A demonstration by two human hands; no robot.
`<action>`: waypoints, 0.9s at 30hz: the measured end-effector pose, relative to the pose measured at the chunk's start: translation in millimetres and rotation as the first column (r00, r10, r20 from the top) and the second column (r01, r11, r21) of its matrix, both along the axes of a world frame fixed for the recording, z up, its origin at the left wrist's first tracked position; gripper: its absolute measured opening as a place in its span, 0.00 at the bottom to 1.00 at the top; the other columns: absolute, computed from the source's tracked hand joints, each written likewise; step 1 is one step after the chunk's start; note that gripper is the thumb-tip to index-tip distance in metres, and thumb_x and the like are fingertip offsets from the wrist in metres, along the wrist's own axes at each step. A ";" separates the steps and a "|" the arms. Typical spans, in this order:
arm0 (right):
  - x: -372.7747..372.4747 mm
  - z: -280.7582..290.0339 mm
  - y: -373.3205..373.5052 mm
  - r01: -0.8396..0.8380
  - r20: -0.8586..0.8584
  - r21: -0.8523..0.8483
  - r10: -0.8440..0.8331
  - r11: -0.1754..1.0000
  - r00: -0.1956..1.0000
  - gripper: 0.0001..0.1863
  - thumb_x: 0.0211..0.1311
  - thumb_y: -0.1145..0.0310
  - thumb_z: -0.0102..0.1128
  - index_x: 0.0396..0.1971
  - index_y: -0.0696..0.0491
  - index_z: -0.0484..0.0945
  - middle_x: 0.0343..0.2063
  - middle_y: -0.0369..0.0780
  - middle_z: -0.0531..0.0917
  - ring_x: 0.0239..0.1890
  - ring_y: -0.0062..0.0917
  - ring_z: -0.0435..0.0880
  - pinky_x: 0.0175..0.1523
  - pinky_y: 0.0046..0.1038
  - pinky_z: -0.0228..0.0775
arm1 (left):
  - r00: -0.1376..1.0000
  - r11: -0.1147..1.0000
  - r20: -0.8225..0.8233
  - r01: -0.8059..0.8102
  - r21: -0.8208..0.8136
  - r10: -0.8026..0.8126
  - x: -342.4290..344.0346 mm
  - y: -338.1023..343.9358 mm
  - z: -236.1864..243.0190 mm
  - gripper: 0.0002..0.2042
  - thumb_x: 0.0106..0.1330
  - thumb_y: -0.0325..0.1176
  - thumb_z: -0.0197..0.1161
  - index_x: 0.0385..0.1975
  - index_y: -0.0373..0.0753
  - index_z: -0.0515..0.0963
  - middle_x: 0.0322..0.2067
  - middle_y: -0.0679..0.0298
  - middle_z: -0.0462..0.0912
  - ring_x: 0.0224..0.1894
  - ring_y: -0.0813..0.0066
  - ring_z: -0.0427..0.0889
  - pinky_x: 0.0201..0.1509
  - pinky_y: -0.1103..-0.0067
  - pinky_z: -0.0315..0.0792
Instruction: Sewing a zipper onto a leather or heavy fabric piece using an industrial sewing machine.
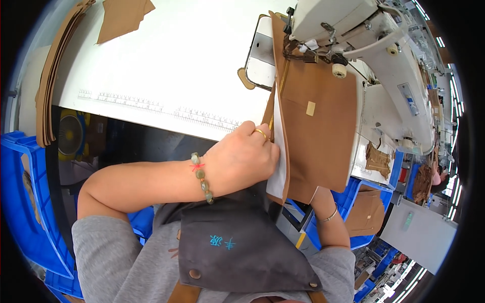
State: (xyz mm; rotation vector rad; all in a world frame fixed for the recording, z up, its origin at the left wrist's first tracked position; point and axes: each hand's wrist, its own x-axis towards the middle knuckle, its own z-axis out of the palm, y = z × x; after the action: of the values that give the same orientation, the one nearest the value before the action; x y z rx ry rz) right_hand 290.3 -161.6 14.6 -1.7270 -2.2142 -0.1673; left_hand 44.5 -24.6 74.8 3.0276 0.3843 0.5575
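Left hand [241, 159] pinches brown fabric panel [318, 136] fed under sewing machine [353, 30].

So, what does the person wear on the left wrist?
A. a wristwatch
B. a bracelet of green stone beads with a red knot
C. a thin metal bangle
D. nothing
B: the left hand grips the edge of the brown fabric piece, and a green bead bracelet with a red knot circles its wrist.
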 end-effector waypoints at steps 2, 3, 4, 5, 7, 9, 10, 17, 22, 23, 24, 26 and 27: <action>1.5 -2.4 1.6 -0.010 0.013 0.025 0.010 1.000 1.000 0.20 0.70 0.65 0.59 0.55 0.62 0.80 0.45 0.48 0.88 0.45 0.42 0.89 0.52 0.38 0.82 | 1.000 1.000 0.008 -0.003 0.004 0.003 0.1 0.1 1.8 0.04 0.51 0.30 0.63 0.25 0.39 0.76 0.35 0.61 0.86 0.42 0.73 0.79 0.40 0.79 0.70; 2.2 -3.7 2.2 -0.015 0.018 0.035 0.014 0.999 1.000 0.20 0.69 0.65 0.59 0.55 0.62 0.80 0.45 0.48 0.88 0.45 0.42 0.89 0.52 0.38 0.82 | 1.000 1.000 0.008 0.002 0.003 -0.002 -0.3 -0.1 2.2 0.04 0.51 0.30 0.62 0.25 0.39 0.76 0.34 0.63 0.85 0.41 0.74 0.78 0.40 0.79 0.70; 2.9 -4.8 1.6 -0.017 0.022 0.043 0.017 0.999 1.000 0.20 0.69 0.65 0.59 0.55 0.62 0.80 0.45 0.48 0.88 0.45 0.43 0.89 0.52 0.38 0.82 | 1.000 1.000 0.007 0.000 0.007 0.000 -0.3 -0.4 2.3 0.04 0.51 0.30 0.62 0.25 0.39 0.76 0.34 0.63 0.85 0.41 0.74 0.78 0.40 0.79 0.70; 3.2 -6.0 1.0 -0.018 0.023 0.051 0.016 0.999 1.000 0.20 0.69 0.64 0.59 0.55 0.62 0.80 0.45 0.48 0.88 0.45 0.43 0.89 0.52 0.38 0.82 | 1.000 1.000 0.015 -0.006 0.019 0.006 0.2 -0.6 2.1 0.05 0.50 0.30 0.62 0.26 0.39 0.76 0.34 0.64 0.84 0.40 0.74 0.78 0.39 0.79 0.69; 6.3 -4.1 -2.5 -0.020 0.022 0.062 0.019 0.998 1.000 0.20 0.69 0.64 0.59 0.55 0.62 0.81 0.45 0.48 0.88 0.45 0.43 0.89 0.52 0.38 0.82 | 1.000 0.999 0.018 -0.001 0.036 0.001 1.4 -1.1 0.5 0.05 0.50 0.30 0.62 0.26 0.39 0.76 0.33 0.65 0.83 0.39 0.75 0.77 0.39 0.79 0.69; 13.0 7.1 -8.4 -0.004 0.026 0.065 0.003 0.998 1.000 0.20 0.69 0.64 0.59 0.54 0.61 0.81 0.45 0.48 0.88 0.44 0.43 0.89 0.52 0.38 0.82 | 1.000 0.998 0.029 -0.008 0.055 0.006 1.0 -2.3 -1.6 0.03 0.53 0.30 0.63 0.22 0.40 0.76 0.23 0.67 0.80 0.41 0.71 0.79 0.40 0.77 0.69; 18.6 19.2 -13.7 0.043 0.032 0.089 -0.046 0.995 0.998 0.20 0.69 0.64 0.59 0.54 0.61 0.81 0.45 0.48 0.88 0.44 0.43 0.89 0.52 0.38 0.82 | 0.999 0.998 0.034 0.011 0.061 -0.013 -0.3 -3.3 -2.6 0.03 0.53 0.30 0.63 0.22 0.40 0.76 0.23 0.67 0.80 0.41 0.71 0.79 0.40 0.77 0.69; 0.4 82.9 -0.8 0.358 -0.428 0.136 -0.271 0.924 0.862 0.09 0.69 0.73 0.60 0.42 0.59 0.85 0.41 0.47 0.88 0.44 0.37 0.87 0.52 0.36 0.78 | 0.994 0.997 -0.071 0.081 0.014 -0.080 -22.2 -13.5 -8.4 0.17 0.57 0.29 0.63 0.46 0.31 0.83 0.45 0.52 0.85 0.52 0.61 0.78 0.47 0.72 0.73; -64.7 54.1 28.4 -0.022 -0.314 0.041 0.034 0.999 0.949 0.17 0.64 0.68 0.63 0.52 0.54 0.83 0.52 0.45 0.84 0.53 0.41 0.84 0.60 0.43 0.76 | 0.999 0.982 0.039 -0.002 -0.191 0.009 -33.4 -16.5 -18.6 0.19 0.60 0.35 0.64 0.51 0.40 0.84 0.58 0.59 0.80 0.62 0.59 0.76 0.64 0.61 0.73; -70.0 48.7 30.0 -0.047 -0.236 0.057 0.059 0.997 0.970 0.20 0.63 0.67 0.63 0.54 0.53 0.83 0.54 0.46 0.83 0.56 0.41 0.82 0.62 0.46 0.75 | 0.999 0.983 0.038 0.008 -0.182 -0.002 -37.1 -14.4 -19.7 0.19 0.60 0.35 0.64 0.51 0.40 0.84 0.58 0.59 0.80 0.62 0.59 0.76 0.64 0.61 0.73; -71.7 45.2 29.2 -0.034 -0.250 0.066 0.050 0.997 0.967 0.20 0.63 0.67 0.63 0.54 0.53 0.83 0.54 0.46 0.83 0.56 0.41 0.82 0.62 0.46 0.75 | 1.000 0.986 0.031 0.000 -0.169 0.005 -41.0 -11.3 -20.1 0.17 0.59 0.32 0.65 0.49 0.39 0.84 0.55 0.59 0.82 0.61 0.59 0.78 0.64 0.60 0.74; -71.2 41.3 25.5 -0.024 -0.208 0.105 0.045 0.994 0.977 0.22 0.61 0.66 0.61 0.55 0.55 0.82 0.54 0.47 0.83 0.58 0.42 0.81 0.63 0.49 0.74 | 1.000 0.988 0.019 -0.005 -0.155 0.008 -48.5 -0.9 -18.2 0.16 0.58 0.29 0.66 0.47 0.38 0.85 0.51 0.59 0.84 0.60 0.59 0.80 0.63 0.60 0.76; -70.4 40.2 24.3 -0.024 -0.202 0.081 0.040 0.996 0.978 0.22 0.61 0.66 0.61 0.55 0.55 0.82 0.54 0.47 0.83 0.58 0.42 0.81 0.63 0.49 0.74 | 0.993 0.972 0.113 0.002 -0.234 0.025 -52.1 8.1 -14.9 0.14 0.56 0.24 0.65 0.44 0.37 0.85 0.47 0.59 0.86 0.55 0.58 0.83 0.59 0.62 0.78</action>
State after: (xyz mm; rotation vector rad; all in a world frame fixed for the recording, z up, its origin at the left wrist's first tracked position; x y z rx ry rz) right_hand 219.9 -137.3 54.8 -1.5899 -2.0586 -0.0642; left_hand -7.6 -16.5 59.8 2.7556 0.4292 0.6362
